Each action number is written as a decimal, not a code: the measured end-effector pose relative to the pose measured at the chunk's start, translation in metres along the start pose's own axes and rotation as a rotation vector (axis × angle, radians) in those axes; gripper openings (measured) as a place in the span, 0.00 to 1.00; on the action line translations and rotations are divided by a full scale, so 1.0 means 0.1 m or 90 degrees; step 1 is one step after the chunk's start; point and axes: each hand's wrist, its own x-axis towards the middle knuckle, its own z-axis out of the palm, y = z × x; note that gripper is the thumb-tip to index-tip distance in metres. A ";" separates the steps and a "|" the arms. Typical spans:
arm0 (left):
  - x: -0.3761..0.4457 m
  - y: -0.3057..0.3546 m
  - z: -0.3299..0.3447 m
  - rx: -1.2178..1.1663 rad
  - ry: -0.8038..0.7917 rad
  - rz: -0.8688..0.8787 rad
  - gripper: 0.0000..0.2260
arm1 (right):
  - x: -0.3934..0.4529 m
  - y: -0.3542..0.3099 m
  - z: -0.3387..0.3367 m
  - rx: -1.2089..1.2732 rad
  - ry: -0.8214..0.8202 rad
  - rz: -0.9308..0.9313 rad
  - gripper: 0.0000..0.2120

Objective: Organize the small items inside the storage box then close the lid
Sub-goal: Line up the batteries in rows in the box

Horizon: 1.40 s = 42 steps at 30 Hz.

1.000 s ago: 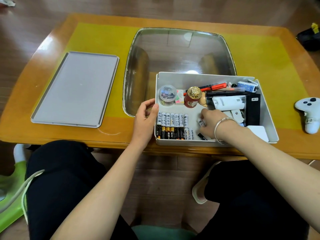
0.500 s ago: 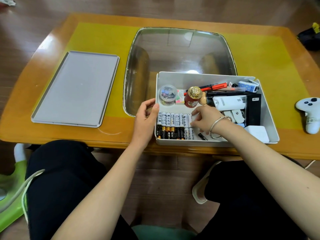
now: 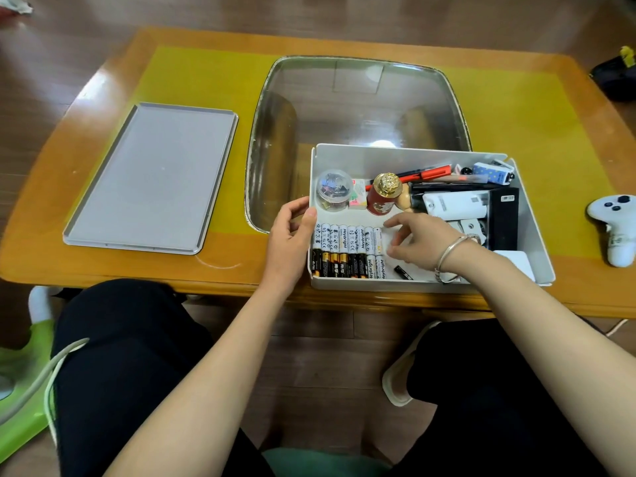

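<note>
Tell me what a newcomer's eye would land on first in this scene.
First, the open white plastic storage box at the near edge of the orange wooden table, with neat rows of white and black-gold batteries in its near-left corner. The left hand grips its left wall; the right hand hovers inside beside the batteries. The flat grey lid lies apart, far left.

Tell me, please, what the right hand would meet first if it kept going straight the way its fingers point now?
Probably the row of white batteries: the right hand points left across the storage box floor, fingertips just short of them. Depth is unclear; it may hover above.
</note>
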 end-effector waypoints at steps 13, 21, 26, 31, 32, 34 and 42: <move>0.00 0.00 0.00 -0.004 0.003 -0.001 0.11 | -0.13 0.15 0.05 -0.120 -0.096 0.163 0.33; 0.00 0.01 0.00 -0.007 0.003 -0.005 0.11 | -0.07 0.18 0.08 -0.109 -0.054 0.164 0.33; 0.00 0.00 0.00 -0.006 0.000 0.000 0.10 | -0.09 0.20 0.05 -0.132 -0.059 0.129 0.28; 0.00 0.00 0.00 0.000 0.005 -0.006 0.12 | 0.00 0.13 0.11 -0.173 -0.017 0.046 0.13; 0.00 0.00 0.00 0.002 0.004 -0.006 0.11 | 0.02 0.11 0.12 -0.185 -0.013 0.032 0.08; 0.00 0.00 0.00 0.003 0.003 -0.005 0.10 | 0.05 0.08 0.12 -0.218 -0.029 0.021 0.05; 0.00 -0.01 -0.01 0.009 0.001 -0.006 0.10 | 0.06 0.16 0.14 -0.254 -0.049 0.005 0.11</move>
